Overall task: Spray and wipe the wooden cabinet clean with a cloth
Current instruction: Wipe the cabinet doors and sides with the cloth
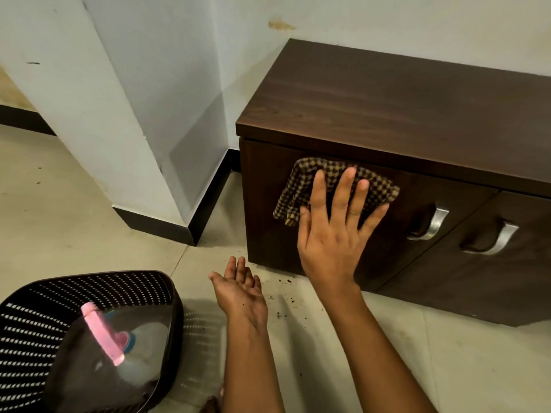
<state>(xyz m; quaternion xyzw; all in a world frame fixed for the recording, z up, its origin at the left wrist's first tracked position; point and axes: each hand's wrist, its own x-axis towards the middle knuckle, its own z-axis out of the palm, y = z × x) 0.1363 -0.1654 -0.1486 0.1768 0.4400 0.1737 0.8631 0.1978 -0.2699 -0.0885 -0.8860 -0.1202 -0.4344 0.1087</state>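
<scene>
A low dark wooden cabinet stands against the wall at the right. My right hand presses a brown checked cloth flat against the cabinet's left door, fingers spread and straight. My left hand hovers over the floor below the cabinet's left corner, palm up, fingers relaxed and empty. A spray bottle with a pink trigger head lies in a dark perforated basket at the lower left.
Two metal handles sit on the cabinet doors to the right of the cloth. A white pillar with black skirting juts out left of the cabinet. Dark crumbs are scattered on the beige tiled floor.
</scene>
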